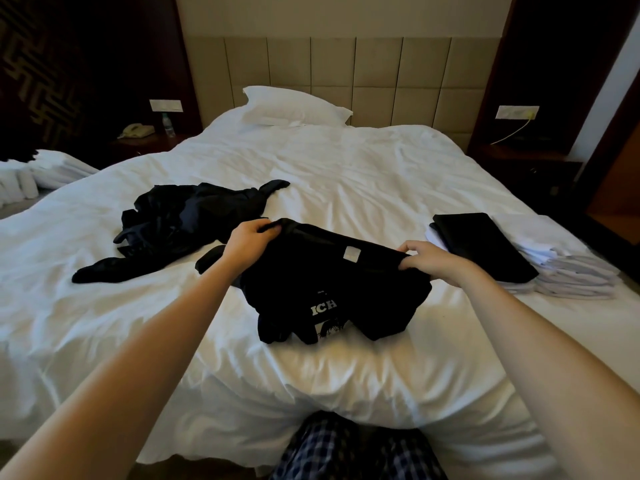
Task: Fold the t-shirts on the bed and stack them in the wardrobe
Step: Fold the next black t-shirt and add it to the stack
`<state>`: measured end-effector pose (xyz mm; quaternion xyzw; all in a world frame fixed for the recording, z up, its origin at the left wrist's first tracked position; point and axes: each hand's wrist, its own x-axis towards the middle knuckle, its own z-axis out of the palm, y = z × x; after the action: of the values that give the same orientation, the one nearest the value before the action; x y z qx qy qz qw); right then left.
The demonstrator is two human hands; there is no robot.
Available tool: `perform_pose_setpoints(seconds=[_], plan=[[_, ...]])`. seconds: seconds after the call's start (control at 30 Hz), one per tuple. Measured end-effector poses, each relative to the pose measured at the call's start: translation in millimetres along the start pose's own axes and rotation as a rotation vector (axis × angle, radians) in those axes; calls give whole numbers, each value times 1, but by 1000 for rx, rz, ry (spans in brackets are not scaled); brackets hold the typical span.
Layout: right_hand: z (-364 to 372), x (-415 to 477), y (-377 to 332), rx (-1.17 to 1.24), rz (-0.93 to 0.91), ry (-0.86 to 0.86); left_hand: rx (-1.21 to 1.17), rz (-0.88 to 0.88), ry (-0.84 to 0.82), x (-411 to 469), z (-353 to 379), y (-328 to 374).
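I pinch the soft, limp black cotton printed t-shirt (332, 271) at its top edge, left hand (247, 242) and right hand (429, 259) at opposite corners, shirt draped on white-sheeted bed (346, 161); light, floppy, best held by shoulders

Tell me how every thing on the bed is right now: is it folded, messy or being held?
printed black t-shirt: bunched, not folded, gripped at its top edge.
left hand: pinching that shirt.
right hand: pinching that shirt.
dark clothes heap: crumpled, unfolded, on the bed.
white stack: folded, piled at the bed's right edge.
folded black t-shirt: folded flat, atop the white stack.
pillow: lying at the bed's head.
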<state>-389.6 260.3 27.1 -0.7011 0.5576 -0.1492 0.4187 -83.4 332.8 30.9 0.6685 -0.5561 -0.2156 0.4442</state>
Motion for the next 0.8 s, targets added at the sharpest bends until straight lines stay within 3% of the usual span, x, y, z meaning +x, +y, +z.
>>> perform_pose_setpoints(seconds=[0.13, 0.23, 0.3, 0.4, 0.47, 0.53, 0.6, 0.63, 0.73, 0.8], plan=[[12, -5, -5, 90, 15, -14, 38, -50, 33, -2, 8, 4], [19, -18, -13, 260, 126, -261, -13, -102, -1, -8, 23, -1], [19, -26, -14, 317, 144, -444, 10, -87, -118, -15, 30, -8], [21, -22, -4, 342, -15, -614, 96, -138, -392, -23, 39, -24], [35, -15, 4, 367, -42, -502, 233, -181, -555, -28, 46, -37], [57, -4, 11, 258, -15, -189, 497, -162, -673, -35, 57, -49], [80, 6, 18, 98, -15, 104, 790, -92, -687, -45, 68, -56], [90, 9, 22, 72, -13, 162, 919, -38, -661, -49, 72, -60], [112, 7, 30, 56, -25, 4, 1157, 116, -564, -57, 81, -70], [124, 4, 35, 127, 6, -134, 1140, 173, -547, -58, 84, -75]])
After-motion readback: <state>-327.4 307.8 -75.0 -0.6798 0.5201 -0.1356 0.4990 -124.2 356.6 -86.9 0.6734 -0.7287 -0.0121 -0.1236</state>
